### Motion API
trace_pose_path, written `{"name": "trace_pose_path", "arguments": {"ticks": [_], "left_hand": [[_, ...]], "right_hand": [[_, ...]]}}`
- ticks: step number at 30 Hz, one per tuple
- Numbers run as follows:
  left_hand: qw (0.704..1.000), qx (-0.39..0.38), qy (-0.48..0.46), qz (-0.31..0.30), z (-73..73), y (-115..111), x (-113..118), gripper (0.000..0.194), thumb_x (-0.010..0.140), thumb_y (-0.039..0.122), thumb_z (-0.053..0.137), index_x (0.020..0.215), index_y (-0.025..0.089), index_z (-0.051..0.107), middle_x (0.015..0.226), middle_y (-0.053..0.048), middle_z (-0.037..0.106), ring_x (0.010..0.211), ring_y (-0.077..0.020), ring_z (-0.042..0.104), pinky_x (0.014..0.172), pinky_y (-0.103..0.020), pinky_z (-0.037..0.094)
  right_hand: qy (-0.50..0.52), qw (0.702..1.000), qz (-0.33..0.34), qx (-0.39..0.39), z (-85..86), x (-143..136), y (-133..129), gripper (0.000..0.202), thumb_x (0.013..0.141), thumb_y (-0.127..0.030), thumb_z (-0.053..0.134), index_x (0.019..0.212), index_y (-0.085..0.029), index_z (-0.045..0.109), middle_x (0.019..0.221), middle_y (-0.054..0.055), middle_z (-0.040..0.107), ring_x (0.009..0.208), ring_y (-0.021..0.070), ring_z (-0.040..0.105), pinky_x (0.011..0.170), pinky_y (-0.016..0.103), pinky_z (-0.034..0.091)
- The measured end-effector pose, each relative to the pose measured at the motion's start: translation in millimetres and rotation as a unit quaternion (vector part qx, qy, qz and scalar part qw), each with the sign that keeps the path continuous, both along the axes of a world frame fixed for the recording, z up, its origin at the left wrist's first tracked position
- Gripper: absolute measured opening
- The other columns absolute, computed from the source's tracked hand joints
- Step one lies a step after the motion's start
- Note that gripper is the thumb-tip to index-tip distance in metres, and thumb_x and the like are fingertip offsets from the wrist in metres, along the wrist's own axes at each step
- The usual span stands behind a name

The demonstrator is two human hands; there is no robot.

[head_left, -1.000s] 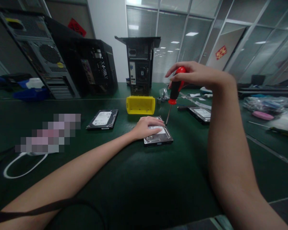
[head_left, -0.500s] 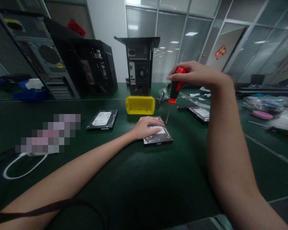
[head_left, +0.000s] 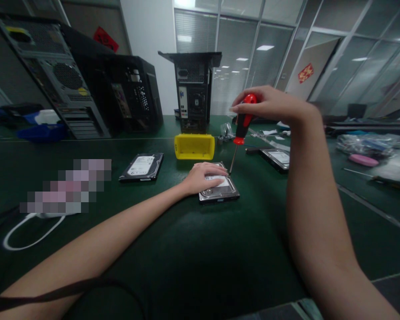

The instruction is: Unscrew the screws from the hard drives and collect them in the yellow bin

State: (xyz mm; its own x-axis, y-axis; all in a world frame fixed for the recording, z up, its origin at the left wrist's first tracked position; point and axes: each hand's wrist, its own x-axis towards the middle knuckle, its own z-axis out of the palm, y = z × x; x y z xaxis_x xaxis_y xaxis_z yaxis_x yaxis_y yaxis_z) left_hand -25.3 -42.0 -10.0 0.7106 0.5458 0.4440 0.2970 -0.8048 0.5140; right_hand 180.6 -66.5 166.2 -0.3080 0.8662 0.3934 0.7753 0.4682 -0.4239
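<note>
On the green tabletop lies a silver hard drive (head_left: 222, 192) with a white label. My left hand (head_left: 205, 176) rests palm down across its top, fingers stretched towards the right edge and thumb apart from them. My right hand (head_left: 258, 101) is closed around the upper handle of a red and black screwdriver (head_left: 242, 126). The screwdriver stands nearly upright, leaning slightly, and its tip meets the drive's right edge beside my left fingertips. Any screw under the tip is too small to make out.
Behind the drive sits a yellow bin (head_left: 194, 147). Other hard drives lie left (head_left: 142, 166) and right (head_left: 276, 158). Computer cases (head_left: 194, 91) stand at the back. A blurred-out object with a white cord (head_left: 33, 245) is at left; plastic bags (head_left: 366, 144) lie far right.
Almost nothing differs. The whole view shifts very slightly, while both hands, the screwdriver and the hard drive keep their places relative to each other.
</note>
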Motion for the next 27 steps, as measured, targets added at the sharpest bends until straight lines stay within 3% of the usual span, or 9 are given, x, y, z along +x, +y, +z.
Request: {"name": "trace_pose_path", "arguments": {"ticks": [7,14,19,24,27], "left_hand": [[1.0,-0.003,-0.006,-0.004,0.4,0.2,0.4,0.025,0.082,0.031,0.061,0.105,0.026,0.069,0.117,-0.002,0.067,0.115,-0.0207,0.057,0.103,-0.043,0.038],[1.0,0.006,-0.008,-0.002,-1.9,1.6,0.3,0.025,0.083,0.032,0.06,0.105,0.024,0.07,0.117,-0.003,0.067,0.116,-0.0212,0.057,0.103,-0.045,0.038],[1.0,0.004,-0.012,-0.003,-2.8,2.7,0.2,0.024,0.082,0.032,0.061,0.103,0.026,0.07,0.117,-0.002,0.067,0.115,-0.0213,0.057,0.103,-0.045,0.038],[1.0,0.006,-0.009,-0.003,-2.7,2.9,0.1,0.024,0.082,0.031,0.061,0.104,0.026,0.07,0.117,-0.001,0.067,0.115,-0.0211,0.057,0.103,-0.045,0.038],[1.0,0.01,-0.008,-0.004,-2.8,2.8,-0.2,0.025,0.083,0.032,0.06,0.105,0.025,0.07,0.118,-0.002,0.066,0.116,-0.0212,0.056,0.103,-0.044,0.038]], "right_hand": [[-0.034,0.998,-0.023,0.039,-2.3,-1.8,-1.7,0.054,0.075,-0.053,0.064,0.121,-0.027,0.056,0.099,0.006,0.061,0.083,0.0205,0.057,0.067,0.03,0.049],[-0.042,0.998,-0.025,0.042,1.6,-2.3,-0.1,0.033,0.069,-0.051,0.069,0.081,-0.02,0.062,0.077,0.005,0.06,0.068,0.0172,0.052,0.058,0.03,0.041],[-0.041,0.998,-0.038,0.036,1.8,-4.5,-2.0,0.034,0.068,-0.052,0.07,0.074,-0.02,0.059,0.067,0.004,0.055,0.062,0.0155,0.048,0.056,0.029,0.038],[0.039,0.998,-0.022,-0.04,1.4,-9.0,-6.3,0.04,0.083,-0.059,0.049,0.085,-0.02,0.057,0.088,0.006,0.061,0.076,0.0175,0.057,0.067,0.03,0.047],[0.079,0.993,-0.002,-0.082,2.6,-8.3,-5.8,0.031,0.09,-0.046,0.041,0.093,-0.02,0.056,0.106,0.008,0.06,0.085,0.0181,0.059,0.07,0.029,0.05]]}}
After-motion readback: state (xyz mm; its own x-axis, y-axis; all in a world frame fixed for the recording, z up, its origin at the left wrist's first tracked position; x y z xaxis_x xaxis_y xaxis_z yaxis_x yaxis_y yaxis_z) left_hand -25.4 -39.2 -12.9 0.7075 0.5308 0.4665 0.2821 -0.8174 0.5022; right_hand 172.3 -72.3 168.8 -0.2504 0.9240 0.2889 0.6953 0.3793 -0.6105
